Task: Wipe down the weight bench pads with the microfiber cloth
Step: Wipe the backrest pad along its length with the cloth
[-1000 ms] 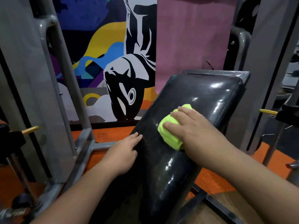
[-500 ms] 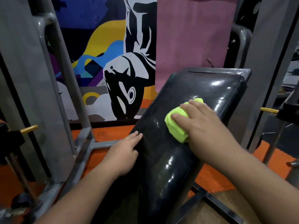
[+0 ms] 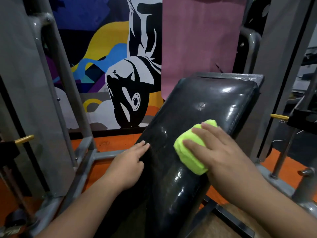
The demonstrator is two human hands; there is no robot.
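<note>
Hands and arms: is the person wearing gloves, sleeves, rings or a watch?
No. The left hand and the right hand are bare, with no gloves. No rings show, and no watch or band on either wrist. Both forearms are bare as far as the picture shows, with no sleeve in view.

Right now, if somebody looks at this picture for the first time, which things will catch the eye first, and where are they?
The bright yellow-green cloth stands out most: the right hand presses it on the shiny black bench pad in the middle. The left hand rests on the pad's left edge. Behind, a colourful wall painting fills the upper left, with a pink panel beside it.
</note>
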